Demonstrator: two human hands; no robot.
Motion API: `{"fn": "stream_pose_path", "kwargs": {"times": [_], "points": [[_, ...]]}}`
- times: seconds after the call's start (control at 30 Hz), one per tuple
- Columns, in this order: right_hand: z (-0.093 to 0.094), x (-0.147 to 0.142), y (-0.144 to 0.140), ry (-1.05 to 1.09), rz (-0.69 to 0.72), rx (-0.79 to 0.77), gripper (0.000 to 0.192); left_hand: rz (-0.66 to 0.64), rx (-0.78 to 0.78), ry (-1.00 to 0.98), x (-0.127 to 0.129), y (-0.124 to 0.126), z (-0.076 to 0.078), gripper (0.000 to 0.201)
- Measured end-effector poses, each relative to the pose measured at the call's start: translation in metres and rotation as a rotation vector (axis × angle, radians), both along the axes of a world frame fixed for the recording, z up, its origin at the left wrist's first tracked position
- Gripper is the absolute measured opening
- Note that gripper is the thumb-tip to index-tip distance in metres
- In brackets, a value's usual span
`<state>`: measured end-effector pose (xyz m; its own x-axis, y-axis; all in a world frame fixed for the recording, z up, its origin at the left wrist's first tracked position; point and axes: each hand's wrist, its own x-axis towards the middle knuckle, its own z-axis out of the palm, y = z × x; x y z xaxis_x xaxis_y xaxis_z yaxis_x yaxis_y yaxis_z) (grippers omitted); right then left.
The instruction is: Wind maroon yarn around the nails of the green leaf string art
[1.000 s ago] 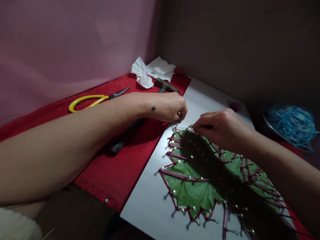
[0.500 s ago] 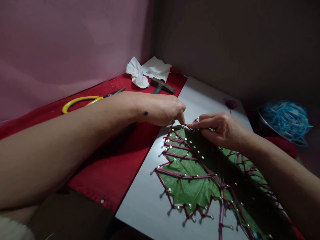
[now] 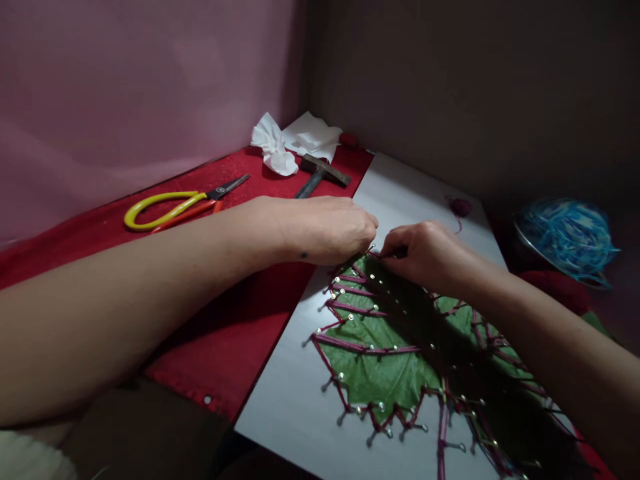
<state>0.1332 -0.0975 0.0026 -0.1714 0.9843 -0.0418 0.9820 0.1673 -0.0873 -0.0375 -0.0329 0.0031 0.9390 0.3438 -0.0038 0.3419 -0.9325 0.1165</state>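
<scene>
Pinching maroon yarn [image 3: 367, 347]: left hand [image 3: 330, 230], right hand [image 3: 425, 257], over nail-studded green leaf [image 3: 385, 373].

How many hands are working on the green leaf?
2. The left hand and the right hand meet fingertip to fingertip at the far tip of the green leaf, which is pinned by nails and dark red yarn to the white board.

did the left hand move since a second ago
Yes. The left hand has slid toward the leaf's tip and sits farther from the hammer, fingers now flattened.
</scene>
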Motion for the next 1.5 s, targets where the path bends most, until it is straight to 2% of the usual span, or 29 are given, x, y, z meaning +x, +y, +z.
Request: {"fn": "stream_pose_path", "kwargs": {"times": [0.17, 0.3, 0.53, 0.77, 0.9, 1.07, 1.23, 1.33, 1.5], "points": [[0.002, -0.002, -0.002, 0.098, -0.076, -0.046, 0.012, 0.022, -0.022, 0.008, -0.001, -0.001, 0.002, 0.018], [0.005, 0.004, -0.006, 0.170, 0.002, -0.090, 0.024, 0.011, -0.013, 0.040, -0.001, -0.003, 0.003, 0.021], [0.004, 0.011, -0.001, -0.039, 0.173, -0.020, 0.023, 0.000, 0.005, 0.046, -0.002, -0.002, 0.003, 0.021], [0.005, 0.004, 0.004, -0.161, 0.213, -0.068, 0.014, -0.014, 0.013, 0.083, -0.001, -0.003, 0.004, 0.027], [0.002, 0.004, 0.004, -0.149, 0.245, -0.057, 0.012, -0.024, 0.006, 0.064, -0.001, -0.003, 0.002, 0.029], [0.000, 0.004, -0.003, -0.099, 0.164, -0.039, 0.015, -0.013, 0.019, 0.050, 0.000, -0.003, 0.002, 0.023], [0.012, 0.006, -0.012, 0.085, 0.117, -0.064, 0.029, -0.037, 0.011, 0.029, 0.001, -0.001, 0.000, 0.021], [0.015, 0.011, -0.012, 0.118, 0.106, 0.024, 0.027, -0.048, 0.010, 0.018, 0.000, 0.000, -0.001, 0.019], [0.007, 0.020, 0.002, 0.215, 0.033, 0.083, 0.017, -0.087, 0.027, 0.009, -0.001, 0.004, -0.004, 0.020]]}}
